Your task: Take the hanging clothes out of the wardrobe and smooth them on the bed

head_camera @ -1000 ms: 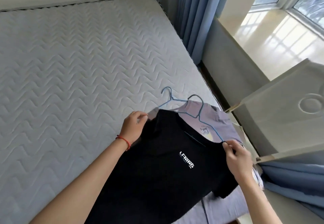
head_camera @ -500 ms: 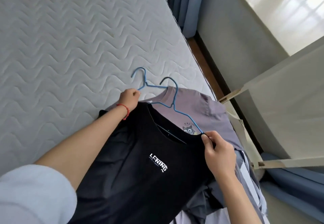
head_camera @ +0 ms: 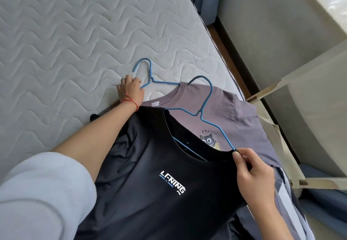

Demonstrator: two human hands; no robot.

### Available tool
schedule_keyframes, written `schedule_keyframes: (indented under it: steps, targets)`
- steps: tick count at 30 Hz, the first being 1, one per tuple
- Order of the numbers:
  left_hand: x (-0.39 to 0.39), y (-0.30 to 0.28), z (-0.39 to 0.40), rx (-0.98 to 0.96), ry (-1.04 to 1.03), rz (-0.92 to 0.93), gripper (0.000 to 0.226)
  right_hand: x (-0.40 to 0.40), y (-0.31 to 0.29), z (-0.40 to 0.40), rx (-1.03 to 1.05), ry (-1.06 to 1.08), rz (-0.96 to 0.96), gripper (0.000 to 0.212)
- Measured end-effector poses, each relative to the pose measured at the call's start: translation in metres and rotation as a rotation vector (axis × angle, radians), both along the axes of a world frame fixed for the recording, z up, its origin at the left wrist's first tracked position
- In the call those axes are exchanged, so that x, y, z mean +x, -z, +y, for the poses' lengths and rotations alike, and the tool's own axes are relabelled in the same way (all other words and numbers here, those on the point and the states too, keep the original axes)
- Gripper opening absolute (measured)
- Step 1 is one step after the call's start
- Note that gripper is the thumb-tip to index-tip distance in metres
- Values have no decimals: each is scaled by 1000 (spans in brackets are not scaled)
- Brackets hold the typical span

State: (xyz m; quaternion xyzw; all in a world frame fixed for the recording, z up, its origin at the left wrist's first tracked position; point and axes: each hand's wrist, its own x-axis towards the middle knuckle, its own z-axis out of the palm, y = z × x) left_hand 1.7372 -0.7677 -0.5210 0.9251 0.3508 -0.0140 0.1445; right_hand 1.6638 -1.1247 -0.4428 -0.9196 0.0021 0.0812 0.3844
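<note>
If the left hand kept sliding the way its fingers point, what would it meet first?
Probably only bare mattress: the left hand, gripping the blue hanger, points up-left, where nothing else shows.

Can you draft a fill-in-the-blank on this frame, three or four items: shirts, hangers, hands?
1. The black T-shirt lies partly over a ____ T-shirt with a cat print.
2. Both wire hangers are ____ in colour.
3. The right hand pinches the black shirt at its ____.
4. The left hand, at the far hanger, wears a ____ cord at the wrist.

Missing words: purple; blue; collar; red
</note>
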Motion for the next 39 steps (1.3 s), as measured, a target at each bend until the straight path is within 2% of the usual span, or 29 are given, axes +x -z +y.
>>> schedule_keyframes:
  steps: [2,5,8,11,15,19,25,35,39]
  targets:
    - [3,-7,-4,-19,-33,-61,25,-1,-1,0,9,-14,-1,12]
    - [15,-12,-15,-183,-133,-71,29,-1,0,0,10,-11,-16,11]
    - [31,-6,-24,-476,-371,-93,39,0,5,0,8,18,-12,13]
    - [46,-4,-29,-836,-583,-230,24,1,10,-2,37,21,-2,21]
    - [56,-13,-30,-1157,-676,-278,26,4,18,-5,40,-8,-3,16]
    - [52,-16,-40,-1466,-816,-446,25,6,18,-5,34,-31,-11,15]
    - [44,-45,-65,-1518,-765,-508,27,-3,-7,0,48,-51,-9,10]
    - [-14,-162,-95,-1513,-733,-615,21,-51,-103,-5,48,-77,-49,8]
    - [-45,-218,-96,-1516,-664,-651,25,-82,-149,-7,57,-70,-83,13]
